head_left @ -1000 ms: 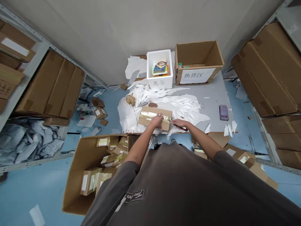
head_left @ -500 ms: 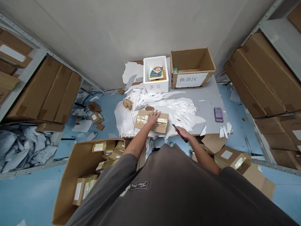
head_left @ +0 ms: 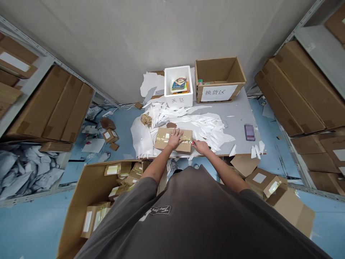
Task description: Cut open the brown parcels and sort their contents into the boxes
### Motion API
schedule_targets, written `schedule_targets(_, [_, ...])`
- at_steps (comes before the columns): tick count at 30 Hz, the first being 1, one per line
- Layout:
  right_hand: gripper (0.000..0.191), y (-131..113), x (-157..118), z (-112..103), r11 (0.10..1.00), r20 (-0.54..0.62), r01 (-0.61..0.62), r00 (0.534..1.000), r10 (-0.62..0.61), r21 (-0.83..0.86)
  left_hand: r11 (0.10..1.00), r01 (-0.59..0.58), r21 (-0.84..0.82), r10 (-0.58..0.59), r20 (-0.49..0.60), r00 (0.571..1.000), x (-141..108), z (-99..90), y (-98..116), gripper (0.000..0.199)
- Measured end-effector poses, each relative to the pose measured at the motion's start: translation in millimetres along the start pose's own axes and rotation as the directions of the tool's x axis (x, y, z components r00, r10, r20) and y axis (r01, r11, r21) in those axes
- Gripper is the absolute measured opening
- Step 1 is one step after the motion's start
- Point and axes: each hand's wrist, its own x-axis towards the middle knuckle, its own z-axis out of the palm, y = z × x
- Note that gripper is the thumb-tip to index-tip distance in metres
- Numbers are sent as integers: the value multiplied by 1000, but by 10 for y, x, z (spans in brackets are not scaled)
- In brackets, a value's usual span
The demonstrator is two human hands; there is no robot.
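Observation:
A taped cardboard box (head_left: 161, 143) lies flat at the front edge of the table, with clear shiny tape along its middle. My left hand (head_left: 175, 139) rests on its top with the fingers spread. At the box's right end, my right hand (head_left: 201, 146) is closed around a red and black utility knife (head_left: 193, 143). The knife's front end meets the taped right side of the box; the blade itself is too small to make out.
White paper scraps (head_left: 207, 126) cover much of the table (head_left: 237, 115). Behind stand a white foam box (head_left: 179, 101) with books and a large open carton (head_left: 201, 79). A purple object (head_left: 249, 132) lies at right. A big carton (head_left: 71, 208) of parcels stands at lower left.
My right hand has moved left with the utility knife, from beside the box to its right end. My left hand stays on top of the box.

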Motion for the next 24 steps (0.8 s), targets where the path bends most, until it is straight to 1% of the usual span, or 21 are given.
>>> schedule_targets(5, [43, -47, 18, -18, 999, 27, 37, 999, -36, -29, 1000, -3, -25, 1, -75, 997, -74, 148, 26, 66])
schedule_targets(11, [39, 4, -19, -44, 997, 56, 80, 995, -79, 1, 999, 14, -52, -20, -122, 992, -141, 181, 55, 60])
schedule_targets(15, [41, -13, -28, -25, 999, 26, 42, 999, -43, 25, 998, 16, -67, -24, -118, 993, -149, 156, 71, 60])
schedule_targets(18, [42, -34, 9, -30, 1000, 9, 1, 1000, -1, 21, 997, 44, -67, -51, -104, 993, -156, 122, 87, 61])
schedule_targets(22, [41, -26, 72, -51, 1000, 21, 7, 1000, -8, 22, 997, 64, -32, -66, -61, 996, -174, 86, 133, 63])
schedule_targets(24, [40, -24, 97, -56, 1000, 16, -13, 1000, 12, 26, 996, 85, -23, -86, -50, 995, -183, 77, 160, 63])
